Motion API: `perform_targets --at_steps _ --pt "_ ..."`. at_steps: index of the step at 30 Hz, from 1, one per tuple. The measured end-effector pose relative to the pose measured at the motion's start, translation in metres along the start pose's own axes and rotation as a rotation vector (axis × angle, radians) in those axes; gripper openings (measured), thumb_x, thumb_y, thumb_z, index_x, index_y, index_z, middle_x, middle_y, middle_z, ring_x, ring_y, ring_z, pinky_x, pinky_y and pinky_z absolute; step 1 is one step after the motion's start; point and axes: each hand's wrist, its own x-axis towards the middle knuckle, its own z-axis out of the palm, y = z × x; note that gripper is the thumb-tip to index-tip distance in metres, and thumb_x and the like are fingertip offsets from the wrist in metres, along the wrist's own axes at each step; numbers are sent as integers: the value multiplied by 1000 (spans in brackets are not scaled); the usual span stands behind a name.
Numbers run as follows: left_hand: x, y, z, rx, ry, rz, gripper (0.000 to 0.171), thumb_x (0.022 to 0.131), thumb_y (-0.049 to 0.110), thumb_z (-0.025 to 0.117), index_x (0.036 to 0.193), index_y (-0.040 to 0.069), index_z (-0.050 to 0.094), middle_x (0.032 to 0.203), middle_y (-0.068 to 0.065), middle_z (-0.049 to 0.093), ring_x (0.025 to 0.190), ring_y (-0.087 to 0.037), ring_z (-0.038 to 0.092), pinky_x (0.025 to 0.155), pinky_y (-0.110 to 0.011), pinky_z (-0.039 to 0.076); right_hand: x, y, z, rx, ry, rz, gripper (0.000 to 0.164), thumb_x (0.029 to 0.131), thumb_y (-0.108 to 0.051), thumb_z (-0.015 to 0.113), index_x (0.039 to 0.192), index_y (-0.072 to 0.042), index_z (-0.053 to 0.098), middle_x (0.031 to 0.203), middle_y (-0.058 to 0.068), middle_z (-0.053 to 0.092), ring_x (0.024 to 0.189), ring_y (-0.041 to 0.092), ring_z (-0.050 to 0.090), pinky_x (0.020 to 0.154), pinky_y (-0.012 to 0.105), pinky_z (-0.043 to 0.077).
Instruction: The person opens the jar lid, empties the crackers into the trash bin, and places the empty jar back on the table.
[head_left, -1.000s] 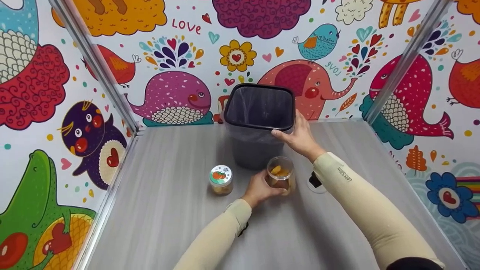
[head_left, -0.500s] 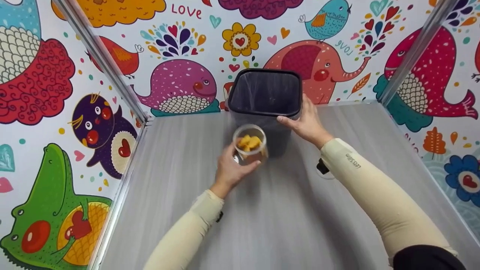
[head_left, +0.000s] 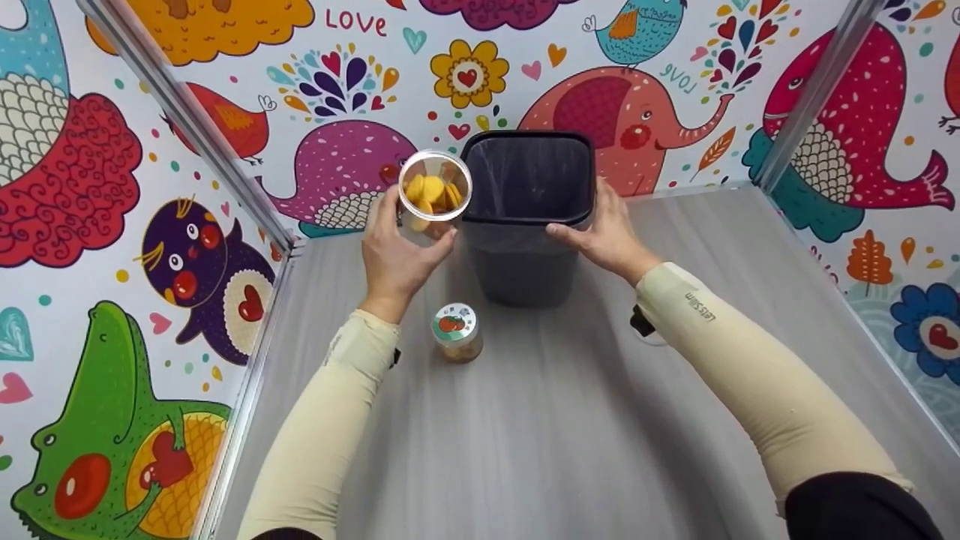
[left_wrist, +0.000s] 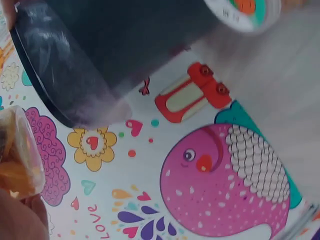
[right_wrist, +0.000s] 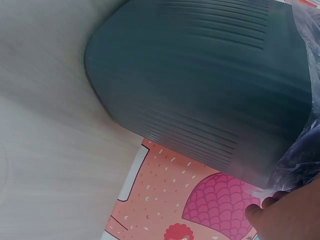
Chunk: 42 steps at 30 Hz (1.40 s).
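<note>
My left hand (head_left: 397,262) grips an open clear jar (head_left: 416,223) holding several yellow crisp-like slices (head_left: 429,191), raised beside the left rim of a dark trash bin (head_left: 525,270). In the left wrist view this jar (left_wrist: 32,150) shows at the left edge, tilted. The bin carries a clear plastic liner (right_wrist: 299,155) folded over its black rim. At the bin's right front corner, my right hand (head_left: 611,236) holds the rim, thumb in front and fingers along the side. A second jar (head_left: 457,337), with a picture lid, stands on the table in front of the bin.
Under the right forearm, part of a clear round disc (head_left: 651,340) lies on the grey table (head_left: 510,450). Behind the bin rises a wall (head_left: 495,45) printed with cartoon animals. Metal posts (head_left: 187,127) mark the enclosure's corners.
My left hand has lifted the jar of slices from the table, carried it left past the lidded jar and up to the bin's left rim. My right hand keeps its hold on the bin.
</note>
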Motion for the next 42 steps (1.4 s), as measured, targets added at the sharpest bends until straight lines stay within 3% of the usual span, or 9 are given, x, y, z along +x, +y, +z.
perform_targets --at_steps 4,10,20,34,38,42 --pt "13 -1 3 59 -10 58 89 70 42 88 141 6 48 135 -9 56 121 -20 53 104 -29 40 -1 0 1 0 -8 9 125 77 -68 72 159 -6 1 163 18 5 149 34 3 118 52 10" --pt "32 -5 7 158 -22 185 82 69 38 88 134 2 52 129 -12 60 120 -27 53 108 -37 38 -1 0 1 -22 -15 5 123 78 -69 70 158 -4 2 163 18 6 149 34 4 118 52 11" --pt "67 -12 10 466 -134 398 74 75 37 79 132 -1 51 128 -19 59 117 -33 54 109 -39 37 0 -1 1 -20 -17 19 127 76 -73 69 159 -6 1 163 17 6 149 33 3 117 52 12" --pt "88 -3 18 680 -308 521 79 77 37 83 135 -5 50 131 -23 57 119 -37 53 110 -42 35 0 -4 0 -23 -23 16 126 76 -72 69 158 -4 1 163 18 6 149 34 3 118 52 11" --pt "93 3 22 736 -333 574 67 81 26 76 134 -6 50 128 -23 58 117 -38 54 108 -44 37 -1 -5 0 -15 -28 22 125 77 -71 69 159 -5 1 163 18 5 149 34 2 118 52 10" --pt "97 9 27 782 -381 597 64 80 17 72 135 -7 49 129 -23 57 118 -37 53 109 -44 36 -3 -4 -1 -13 -16 21 124 78 -71 69 159 -5 3 163 18 6 149 34 3 118 52 10"
